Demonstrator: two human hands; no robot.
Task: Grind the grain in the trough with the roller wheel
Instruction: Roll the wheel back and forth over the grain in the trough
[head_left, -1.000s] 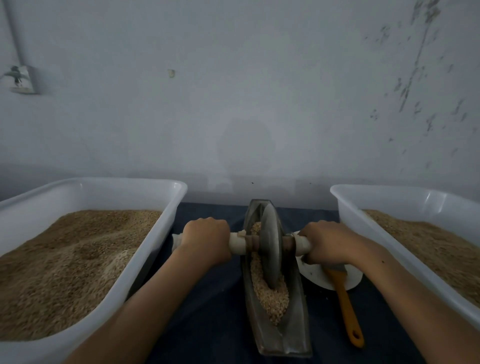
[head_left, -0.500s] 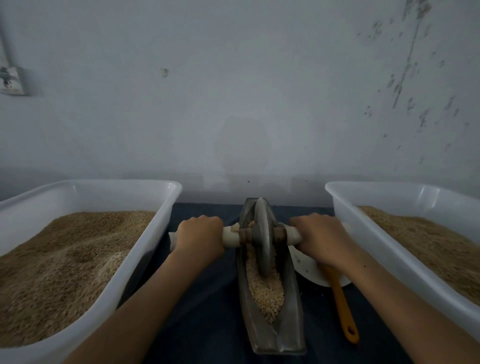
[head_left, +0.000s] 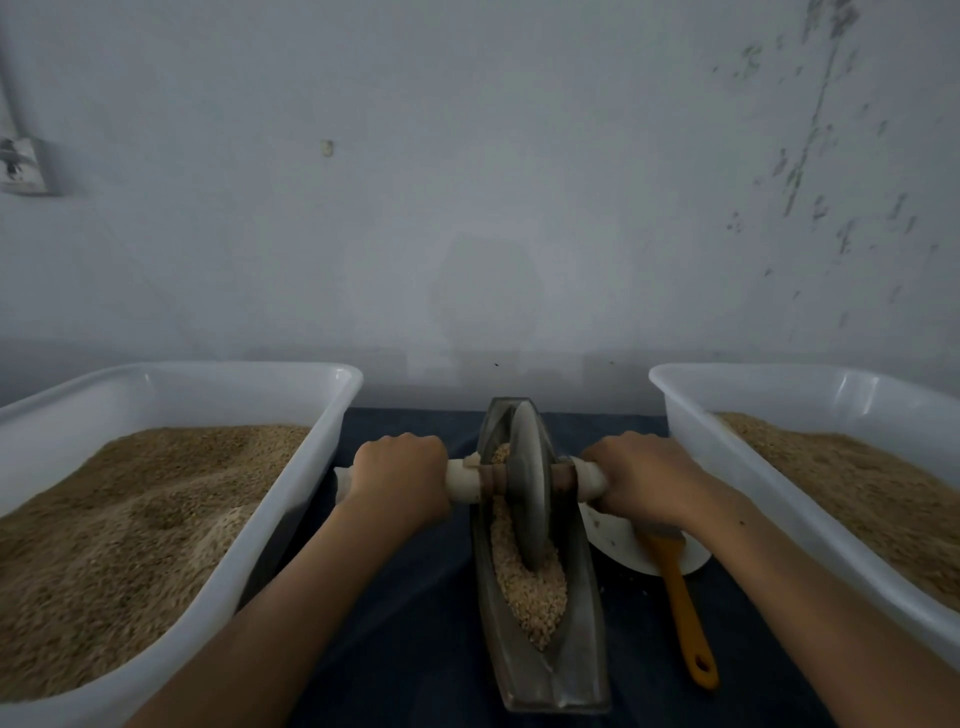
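Note:
A dark boat-shaped metal trough (head_left: 571, 670) lies lengthwise in front of me on a dark cloth, with pale grain (head_left: 530, 592) heaped in its groove. A grey metal roller wheel (head_left: 530, 493) stands upright in the trough on the grain, towards the far half. Its white-wrapped axle handle (head_left: 465, 480) sticks out to both sides. My left hand (head_left: 400, 480) grips the left end of the handle. My right hand (head_left: 641, 475) grips the right end. Both fists hide the handle ends.
A white plastic tub (head_left: 291, 499) full of brown grain stands at the left, a second white tub (head_left: 727, 478) of grain at the right. A white dish (head_left: 618, 540) with an orange-handled brush (head_left: 683, 613) lies right of the trough. A grey wall rises behind.
The wheel rolled from mid-trough toward the far end half a second ago, and has now come back a little toward me. Both hands stayed gripped on the handle.

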